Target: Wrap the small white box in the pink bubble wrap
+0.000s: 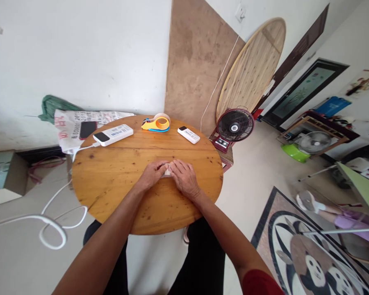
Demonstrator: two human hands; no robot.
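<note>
Both hands meet over the middle of the round wooden table. My left hand closes on the left end of a small white object. On its other end, the fingers of my right hand are bent over the top. Most of the object is covered, so its kind cannot be made out. Beyond the hands sits an orange and blue tape dispenser with a roll of tape. A white power bank with a dark panel lies at the far left, and a smaller white device lies at the far right.
A white cable runs from the power bank over the table's left edge. Behind that edge, a printed sack carries a dark phone-like slab. A dark red fan stands past the right edge. Another person's leg shows at right.
</note>
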